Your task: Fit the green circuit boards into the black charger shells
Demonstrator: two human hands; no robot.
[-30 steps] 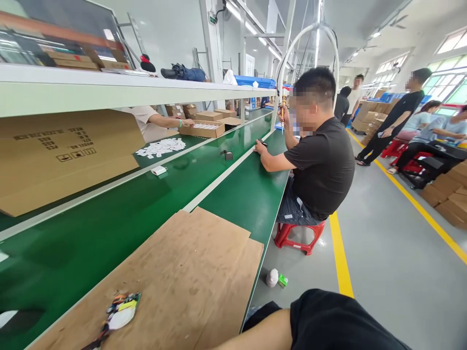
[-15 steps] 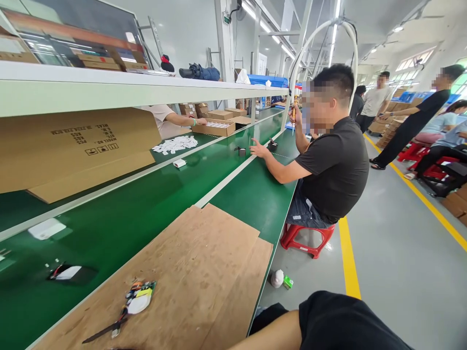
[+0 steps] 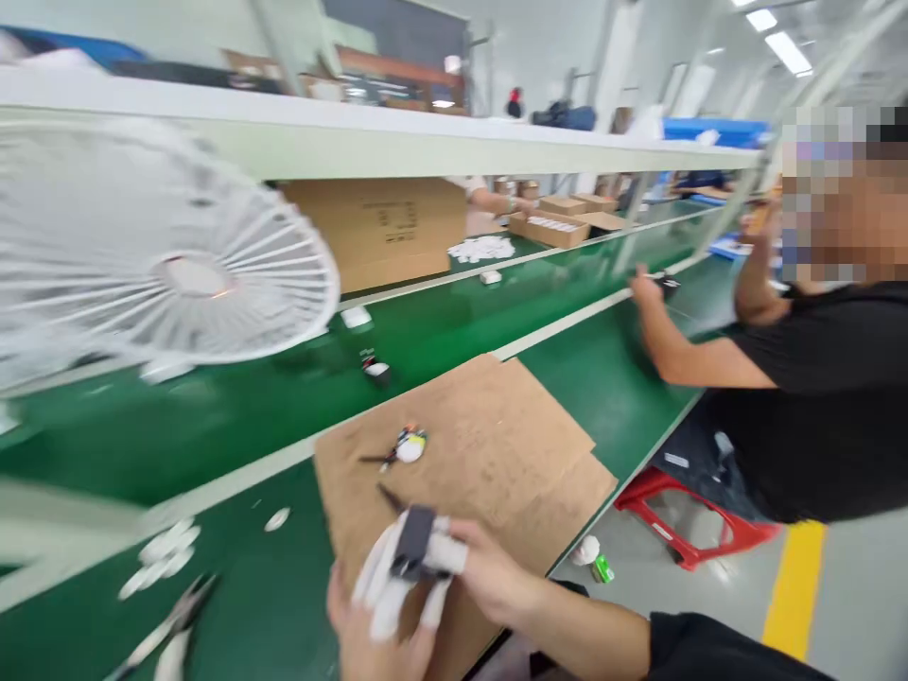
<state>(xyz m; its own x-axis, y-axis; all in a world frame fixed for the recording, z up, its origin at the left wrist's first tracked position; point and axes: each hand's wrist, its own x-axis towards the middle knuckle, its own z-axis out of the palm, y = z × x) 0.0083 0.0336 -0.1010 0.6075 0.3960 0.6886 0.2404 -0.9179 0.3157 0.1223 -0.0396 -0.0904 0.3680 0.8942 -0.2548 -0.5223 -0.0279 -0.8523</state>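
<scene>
Both my hands meet low in the middle of the view, over the near edge of a brown cardboard sheet. My left hand and my right hand wear white finger covers. Together they hold a small dark block between the fingertips. The picture is blurred, so the block's details cannot be made out. A little beyond the hands, a small circuit board with a white round part lies on the cardboard.
A white fan guard stands at the left above the green conveyor. Small parts ride on the belt. White bits and a tool lie on the bench. A co-worker in black sits to the right on a red stool.
The view has swung left and down. My two hands have come into view holding the dark block. The fan guard now shows at the left, and the co-worker sits at the right edge.
</scene>
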